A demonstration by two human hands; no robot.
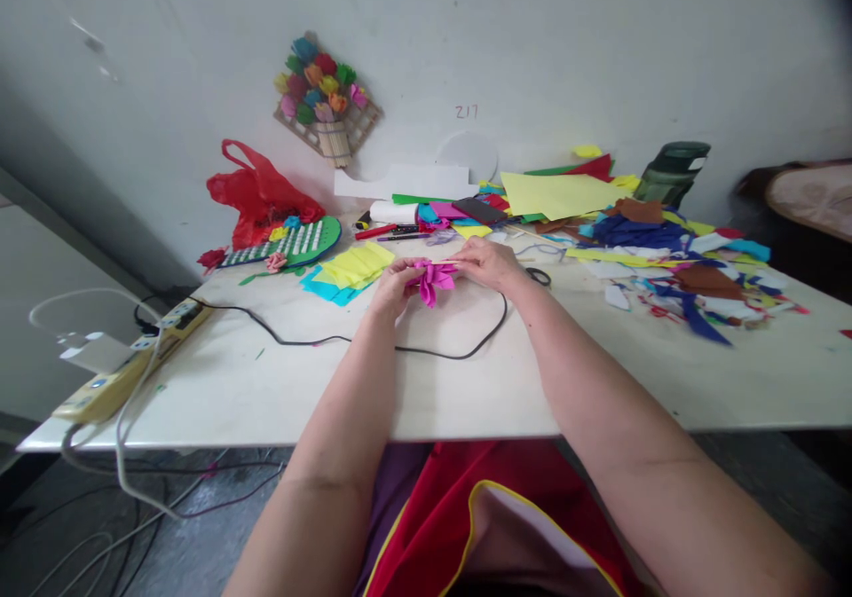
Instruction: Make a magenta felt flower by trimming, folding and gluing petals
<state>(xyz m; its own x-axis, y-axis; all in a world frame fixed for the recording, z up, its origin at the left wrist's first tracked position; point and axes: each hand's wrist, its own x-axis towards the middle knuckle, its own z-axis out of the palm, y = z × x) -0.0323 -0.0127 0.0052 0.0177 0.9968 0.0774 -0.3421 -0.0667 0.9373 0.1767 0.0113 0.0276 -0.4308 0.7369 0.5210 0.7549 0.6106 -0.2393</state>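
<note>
A magenta paper flower (pixel 432 283) hangs just above the white table (pixel 280 384), between my two hands. My left hand (pixel 397 285) is closed on the flower's left side, its fingertips at the petals. Pinched in my right hand (pixel 489 264) is a thin light-coloured stick (pixel 447 262), which runs leftward to the top of the flower. Left of my left hand lie yellow paper sheets (pixel 356 264) over blue ones (pixel 333 292). A black cable (pixel 443 355) loops across the table below the flower.
A power strip (pixel 110 384) with a white charger lies at the left edge. Behind are a red plastic bag (pixel 256 193), a green board (pixel 316 247), pens (pixel 399 230) and a dark bottle (pixel 672 174). Paper scraps (pixel 706 282) spread at the right; scissors handles (pixel 538 276) show beside my right wrist.
</note>
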